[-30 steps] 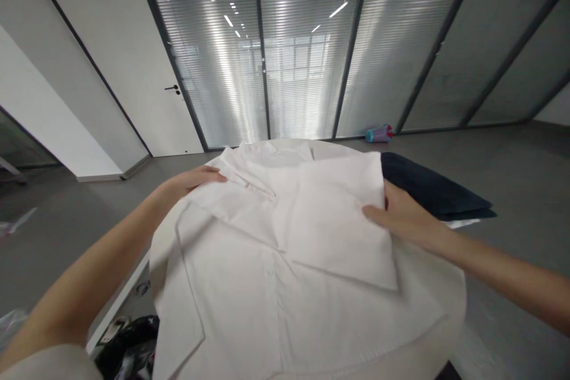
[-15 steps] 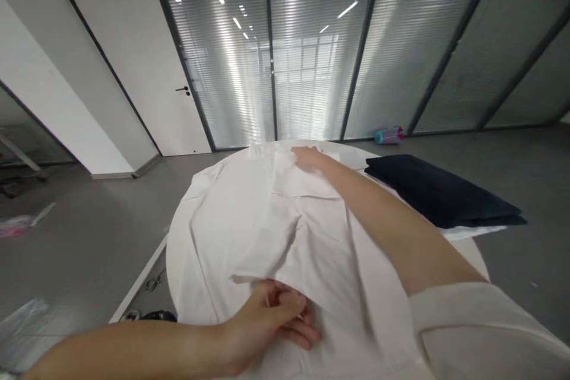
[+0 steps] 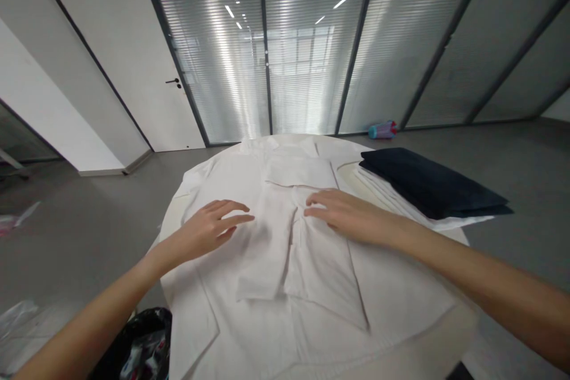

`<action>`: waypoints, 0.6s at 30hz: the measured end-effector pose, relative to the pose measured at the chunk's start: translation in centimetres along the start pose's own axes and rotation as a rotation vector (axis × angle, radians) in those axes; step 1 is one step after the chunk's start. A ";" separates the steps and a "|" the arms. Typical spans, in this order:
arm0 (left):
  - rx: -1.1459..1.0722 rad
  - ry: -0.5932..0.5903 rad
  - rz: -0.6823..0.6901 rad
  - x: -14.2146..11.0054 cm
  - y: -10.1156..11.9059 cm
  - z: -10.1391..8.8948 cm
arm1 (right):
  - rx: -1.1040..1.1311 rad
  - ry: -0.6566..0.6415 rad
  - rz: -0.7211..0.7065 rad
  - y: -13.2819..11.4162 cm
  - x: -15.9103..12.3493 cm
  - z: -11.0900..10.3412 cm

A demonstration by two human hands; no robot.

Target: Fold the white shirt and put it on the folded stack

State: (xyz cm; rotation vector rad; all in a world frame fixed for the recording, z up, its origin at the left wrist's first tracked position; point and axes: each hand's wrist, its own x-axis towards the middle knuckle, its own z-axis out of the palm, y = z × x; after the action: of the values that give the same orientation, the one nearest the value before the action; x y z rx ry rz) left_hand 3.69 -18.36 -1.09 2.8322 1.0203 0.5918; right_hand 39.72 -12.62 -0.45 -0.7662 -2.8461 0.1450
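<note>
A round white surface (image 3: 449,332) carries a white shirt (image 3: 285,249) and folded dark cloth (image 3: 427,187); left hand (image 3: 207,231) and right hand (image 3: 347,217) press it, fingers spread open, before glass partitions (image 3: 312,53) and grey floor (image 3: 75,231).

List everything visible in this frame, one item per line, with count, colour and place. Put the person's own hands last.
shirt: one, white, spread flat over the table, both sleeves folded in to the middle.
table: one, white, round, under the shirt.
dark cloth: one, navy, folded, far right of the table, on a white folded cloth.
bottle: one, blue and pink, lying on the floor by the glass wall.
bag: one, black, on the floor at lower left.
door: one, white, left of the glass wall.
left hand: open, flat on the left sleeve.
right hand: open, flat on the right sleeve.
</note>
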 end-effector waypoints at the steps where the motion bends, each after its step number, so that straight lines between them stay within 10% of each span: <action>1: 0.084 -0.036 0.042 0.0 -0.9 0.9 | 0.008 0.019 0.000 -1.0 -2.2 0.4; 7: 0.134 -0.219 0.246 0.9 -0.9 3.0 | 0.066 0.004 0.021 -4.8 -9.6 1.8; 18: -0.090 -0.242 0.314 1.9 -0.9 3.8 | 0.342 0.155 0.067 -4.0 -9.0 3.3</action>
State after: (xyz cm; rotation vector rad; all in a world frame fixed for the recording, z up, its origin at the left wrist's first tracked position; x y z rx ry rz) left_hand 5.93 -16.28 -4.18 2.9093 0.5025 0.2937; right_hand 44.68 -20.79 -4.51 -0.7598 -2.5535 0.5411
